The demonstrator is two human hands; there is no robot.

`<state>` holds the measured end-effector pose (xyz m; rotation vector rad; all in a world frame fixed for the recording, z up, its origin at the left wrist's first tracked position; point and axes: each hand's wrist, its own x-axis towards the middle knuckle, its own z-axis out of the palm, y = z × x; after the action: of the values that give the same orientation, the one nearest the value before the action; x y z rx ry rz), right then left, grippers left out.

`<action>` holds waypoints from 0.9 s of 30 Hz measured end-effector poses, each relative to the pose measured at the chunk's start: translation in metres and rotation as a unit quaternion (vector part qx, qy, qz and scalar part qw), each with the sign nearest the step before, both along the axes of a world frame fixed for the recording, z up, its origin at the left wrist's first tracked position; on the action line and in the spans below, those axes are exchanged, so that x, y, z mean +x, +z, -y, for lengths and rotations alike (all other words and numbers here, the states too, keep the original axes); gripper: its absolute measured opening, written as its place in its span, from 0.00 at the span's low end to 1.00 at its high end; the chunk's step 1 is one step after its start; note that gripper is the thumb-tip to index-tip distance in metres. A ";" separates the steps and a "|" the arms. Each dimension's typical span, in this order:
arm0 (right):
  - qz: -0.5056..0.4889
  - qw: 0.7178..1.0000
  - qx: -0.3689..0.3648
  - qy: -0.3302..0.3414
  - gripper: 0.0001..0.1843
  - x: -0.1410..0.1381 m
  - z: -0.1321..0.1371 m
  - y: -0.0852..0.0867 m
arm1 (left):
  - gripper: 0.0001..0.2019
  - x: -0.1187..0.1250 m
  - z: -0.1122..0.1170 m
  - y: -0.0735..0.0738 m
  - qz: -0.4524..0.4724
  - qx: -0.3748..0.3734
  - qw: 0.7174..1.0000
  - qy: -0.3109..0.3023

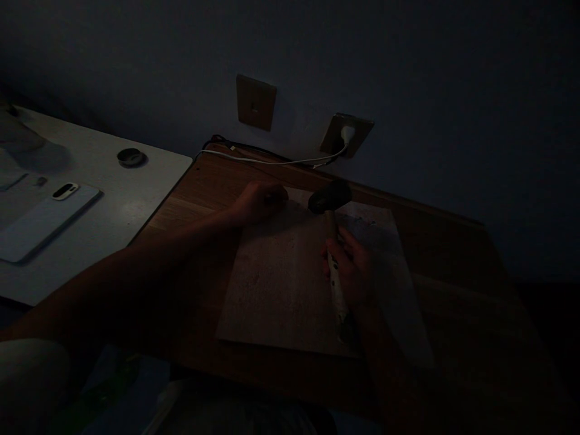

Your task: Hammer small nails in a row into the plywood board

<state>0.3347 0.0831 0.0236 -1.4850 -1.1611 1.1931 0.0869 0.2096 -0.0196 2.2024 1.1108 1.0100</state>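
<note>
The scene is very dark. My right hand (353, 266) is wrapped round the pale handle of a hammer (333, 241), whose dark head hangs just above the far edge of a light wooden board (281, 284). The board lies flat on a brown wooden table (453, 272). My left hand (258, 201) rests at the board's far left corner with its fingers curled and pinched together near the hammer head. What the fingers pinch is too small and dark to make out.
A white desk (136, 199) adjoins on the left, carrying a phone (45, 220) and a small round dark object (131, 157). A white cable (272, 161) runs along the table's back edge to a wall socket (347, 134). A wall switch (256, 101) is left of it.
</note>
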 end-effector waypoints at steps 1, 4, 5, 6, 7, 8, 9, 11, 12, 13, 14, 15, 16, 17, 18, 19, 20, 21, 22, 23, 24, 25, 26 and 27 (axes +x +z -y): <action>0.000 1.000 0.000 0.001 0.26 0.000 0.000 0.000 | 0.06 -0.001 0.000 0.000 0.004 0.000 1.000 -0.001; 0.003 1.000 0.001 0.002 0.27 -0.001 0.001 0.000 | 0.06 -0.002 -0.001 -0.002 -0.003 0.005 1.000 -0.008; 0.004 1.000 0.001 0.005 0.27 -0.002 0.001 0.000 | 0.06 -0.002 -0.001 -0.002 -0.011 0.009 1.000 -0.009; 0.006 1.000 0.002 0.009 0.27 -0.002 0.001 0.000 | 0.06 -0.002 -0.001 -0.002 -0.021 0.015 1.000 -0.011; 0.007 1.000 0.002 0.012 0.26 -0.002 0.002 0.001 | 0.06 -0.002 -0.002 -0.002 -0.031 0.022 0.999 -0.015; 0.009 1.000 0.003 0.014 0.26 -0.002 0.002 0.001 | 0.05 -0.002 -0.002 -0.001 -0.040 0.029 0.999 -0.019; 0.012 1.000 0.002 0.016 0.26 -0.003 0.002 0.001 | 0.05 -0.002 -0.002 0.000 -0.046 0.034 0.998 -0.023; 0.019 1.000 0.002 0.023 0.27 -0.003 0.002 0.001 | 0.05 -0.002 -0.003 0.001 -0.050 0.035 0.998 -0.028; 0.024 0.999 0.004 0.029 0.28 -0.004 0.002 0.001 | 0.05 -0.001 -0.003 0.001 -0.050 0.030 0.998 -0.029; 0.029 0.999 0.006 0.036 0.29 -0.004 0.002 0.001 | 0.05 0.000 -0.004 0.001 -0.050 0.024 0.998 -0.027; 0.034 0.998 0.009 0.044 0.30 -0.005 0.002 0.000 | 0.05 0.000 -0.004 0.001 -0.050 0.019 0.998 -0.024; 0.038 0.998 0.012 0.051 0.30 -0.007 0.002 0.000 | 0.05 0.001 -0.004 0.001 -0.049 0.015 0.998 -0.020; 0.042 0.997 0.015 0.057 0.31 -0.008 0.001 0.000 | 0.05 0.002 -0.004 0.001 -0.048 0.013 0.999 -0.014; 0.046 0.997 0.018 0.062 0.31 -0.010 0.000 0.000 | 0.06 0.002 -0.004 0.001 -0.046 0.014 0.999 -0.008; 0.050 0.996 0.021 0.067 0.31 -0.013 -0.001 0.001 | 0.07 0.003 -0.004 0.000 -0.042 0.018 0.999 -0.001; 0.055 0.996 0.023 0.070 0.31 -0.016 -0.002 0.002 | 0.09 0.003 -0.003 0.000 -0.039 0.023 0.999 0.005; 0.061 0.995 0.026 0.073 0.31 -0.018 -0.003 0.003 | 0.11 0.003 -0.003 0.000 -0.037 0.029 0.999 0.011; 0.065 0.994 0.028 0.077 0.30 -0.021 -0.005 0.005 | 0.13 0.003 -0.003 0.000 -0.036 0.033 0.999 0.014; 0.068 0.994 0.030 0.082 0.29 -0.024 -0.006 0.006 | 0.15 0.002 -0.003 0.000 -0.036 0.035 0.999 0.014; 0.070 0.993 0.032 0.086 0.29 -0.026 -0.007 0.007 | 0.17 0.002 -0.003 0.000 -0.038 0.034 0.999 0.014; 0.071 0.993 0.033 0.091 0.29 -0.028 -0.009 0.008 | 0.18 0.002 -0.003 -0.001 -0.040 0.030 0.999 0.015; 0.075 0.992 0.031 0.094 0.29 -0.030 -0.010 0.009 | 0.19 0.002 -0.003 -0.001 -0.042 0.025 0.999 0.022; 0.080 0.992 0.026 0.097 0.30 -0.032 -0.011 0.009 | 0.19 0.002 -0.003 -0.002 -0.044 0.019 0.998 0.032; 0.085 0.991 0.020 0.098 0.31 -0.034 -0.012 0.009 | 0.19 0.003 -0.004 -0.003 -0.044 0.013 0.998 0.044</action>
<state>0.3010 0.0953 0.0326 -1.4920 -1.4663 1.1816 0.0894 0.2134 -0.0224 2.2563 1.2491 0.9768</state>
